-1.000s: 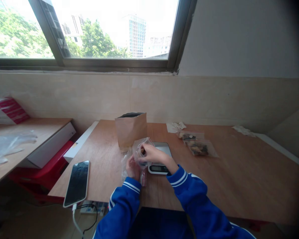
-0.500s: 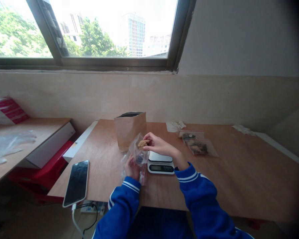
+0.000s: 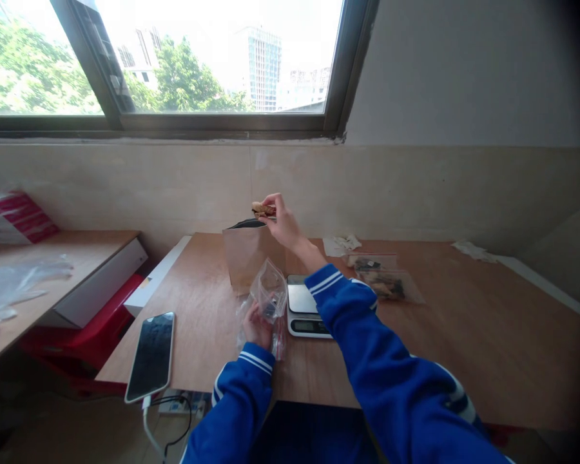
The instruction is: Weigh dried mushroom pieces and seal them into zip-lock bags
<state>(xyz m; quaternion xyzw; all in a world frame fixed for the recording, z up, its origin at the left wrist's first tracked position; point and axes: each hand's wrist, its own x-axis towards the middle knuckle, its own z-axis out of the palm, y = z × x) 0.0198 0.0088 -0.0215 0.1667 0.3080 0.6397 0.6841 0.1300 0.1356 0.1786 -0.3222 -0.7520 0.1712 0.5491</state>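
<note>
Left grip [image 3: 257, 327] closed around a clear plastic bag [image 3: 269, 290], low over the surface [image 3: 464, 348], scale [image 3: 299, 299] just beside. Farther out, I pinch a brown chunk [image 3: 263, 208] in my right grip [image 3: 281, 222], raised just above the open mouth of a kraft bag [image 3: 249, 261].

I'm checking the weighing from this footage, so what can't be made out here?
Head view only:
Scale display: digits too small to read.
Kraft bag: inside hidden by its front wall.
Clear bag: contents blurred by wrinkled plastic, its lower part hidden by the left hand.
Brown piece: too small to identify, partly hidden by the right hand.
</note>
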